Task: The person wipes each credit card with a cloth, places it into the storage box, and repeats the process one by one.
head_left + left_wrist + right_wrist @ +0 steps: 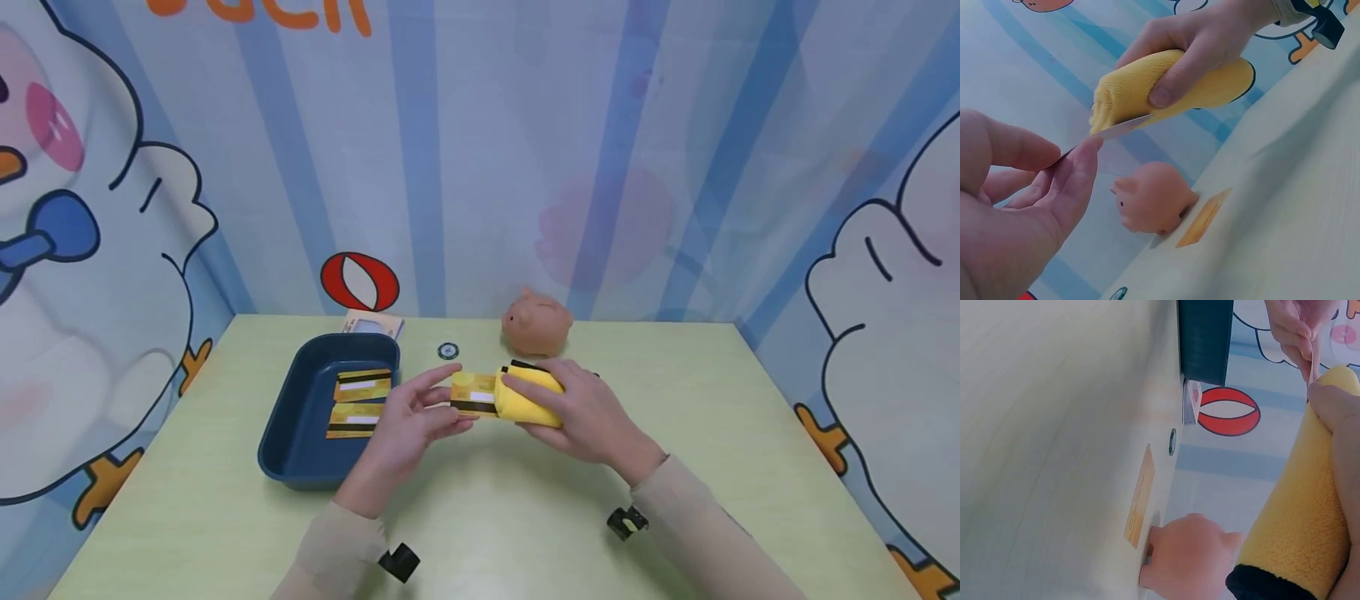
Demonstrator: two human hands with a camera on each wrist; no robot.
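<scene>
Above the table, my left hand pinches the left end of a gold card with a dark stripe between thumb and fingers. My right hand grips a folded yellow cloth with black trim, thumb on one side and fingers on the other. The cloth covers the card's right end. In the left wrist view, the card's thin edge runs along the underside of the cloth, beside my right thumb. Whether the cloth wraps both faces cannot be seen.
Left stands a dark blue tray holding two gold cards, with a printed paper behind it. A poker chip and a pink piggy bank sit at the back. Near the pig lies another orange card.
</scene>
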